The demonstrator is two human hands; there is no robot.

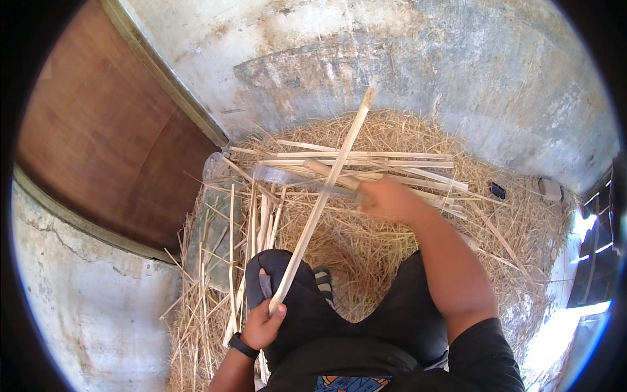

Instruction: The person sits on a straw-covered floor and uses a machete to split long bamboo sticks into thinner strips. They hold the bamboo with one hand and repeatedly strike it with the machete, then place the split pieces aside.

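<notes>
My left hand (262, 325), near my left knee, is closed around the lower end of a long pale bamboo strip (353, 130). The strip slants up and to the right, its far end in front of the wall. My right hand (385, 200) is closed on a long-bladed knife (343, 191), whose grip is mostly hidden by the fingers. Motion smears its greyish blade, which points left and crosses the strip about midway; whether they touch I cannot tell. A short, thick wooden piece (321, 169) shows just beyond the blade.
Several split strips (405, 155) lie across the straw (392, 124) ahead, and more thin strips (232, 255) lie to the left. A clear plastic bag (214, 166) sits near the brown door panel (104, 130). A dark phone-like object (498, 191) rests at right, before the stained wall (457, 72).
</notes>
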